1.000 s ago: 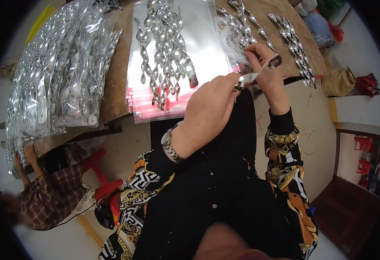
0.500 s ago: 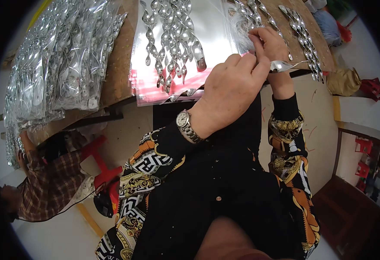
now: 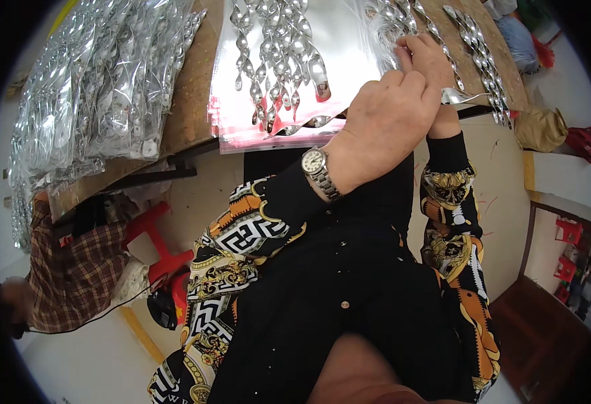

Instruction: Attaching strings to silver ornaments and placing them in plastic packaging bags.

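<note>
A shiny silver twisted strip (image 3: 316,122) runs behind my left hand (image 3: 390,128) and comes out past my right hand (image 3: 430,67), its flat bright part crossing near the right wrist. My left hand, with a watch on its wrist, has its fingers curled closed around the strip's hidden middle. Thumb and fingers of my right hand are bent together close to the left fingertips; what they pinch is too small to make out. Just beyond lies a bundle of thin pale string (image 3: 384,34). Several twisted silver strips (image 3: 282,60) rest on a stack of clear plastic bags (image 3: 225,101).
Bagged twisted strips (image 3: 100,87) are heaped at the left of the wooden table (image 3: 191,87). More loose strips (image 3: 480,60) lie at its right edge. A co-worker in a checked shirt (image 3: 80,269) is at the lower left, beside a red stool (image 3: 151,236).
Both my hands have shifted slightly right, still close together. The strip between them now shows more of its length left of my left hand. The view has moved slightly.
</note>
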A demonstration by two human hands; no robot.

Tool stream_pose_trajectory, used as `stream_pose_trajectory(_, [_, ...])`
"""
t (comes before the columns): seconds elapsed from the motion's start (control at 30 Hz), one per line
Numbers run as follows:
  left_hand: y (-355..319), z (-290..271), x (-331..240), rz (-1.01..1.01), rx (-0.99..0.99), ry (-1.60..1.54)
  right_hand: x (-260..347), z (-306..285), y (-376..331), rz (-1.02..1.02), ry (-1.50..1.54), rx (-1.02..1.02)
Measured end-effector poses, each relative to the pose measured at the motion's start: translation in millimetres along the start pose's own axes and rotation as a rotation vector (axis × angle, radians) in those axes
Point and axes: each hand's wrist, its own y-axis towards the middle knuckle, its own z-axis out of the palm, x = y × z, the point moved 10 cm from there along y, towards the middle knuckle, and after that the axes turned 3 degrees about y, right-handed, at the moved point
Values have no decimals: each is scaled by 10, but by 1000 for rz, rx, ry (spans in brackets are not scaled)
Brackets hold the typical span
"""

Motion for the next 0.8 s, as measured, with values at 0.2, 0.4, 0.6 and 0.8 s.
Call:
stream_pose_trajectory(0.2, [14,-7,-36,41,-26,26,-99,68,4,33,11,6])
stream_pose_trajectory(0.4, [-72,-109,-18,-27,14,-119,-143,138,-11,48,-5,12])
stream_pose_trajectory(0.6, [-155,-94,306,-250,22,-561,-212,83,4,45,145,4])
stream_pose_trajectory(0.8, [-396,112,759,-711,111,-1009,-257,57,-2,87,118,12])
